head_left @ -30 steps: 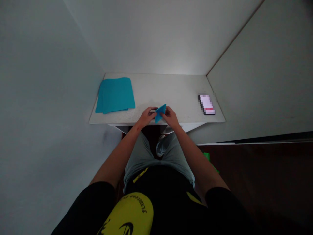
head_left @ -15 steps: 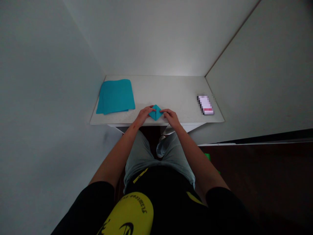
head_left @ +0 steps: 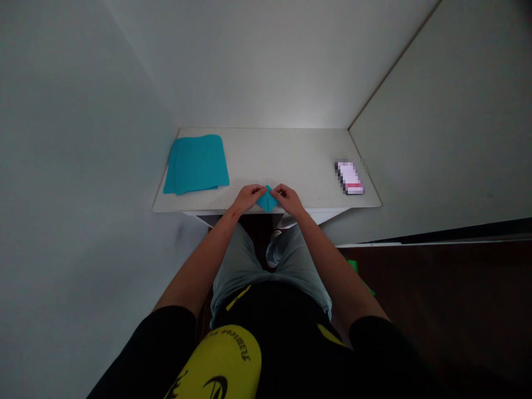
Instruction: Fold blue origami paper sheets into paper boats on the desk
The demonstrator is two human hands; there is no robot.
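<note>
A small piece of folded blue paper point(head_left: 267, 203), diamond-shaped with a crease down its middle, is at the front edge of the white table. My left hand point(head_left: 249, 196) pinches its upper left side between thumb and fingers. On the opposite side, my right hand point(head_left: 288, 198) grips the upper right part the same way. Both sets of fingertips almost meet near the top corner, covering part of the upper edges. The lower corner points toward my body.
Several larger blue sheets point(head_left: 199, 164) lie stacked on the table's left. A phone point(head_left: 349, 177) with a blurred screen rests at the right end of the white table point(head_left: 286, 152). Walls stand close at the left, back and right. Something green point(head_left: 353, 266) is on the dark floor.
The folded paper has come slightly nearer to my body. Both hands have shifted to its upper sides, their fingertips now closer together; the right fingers have curled in.
</note>
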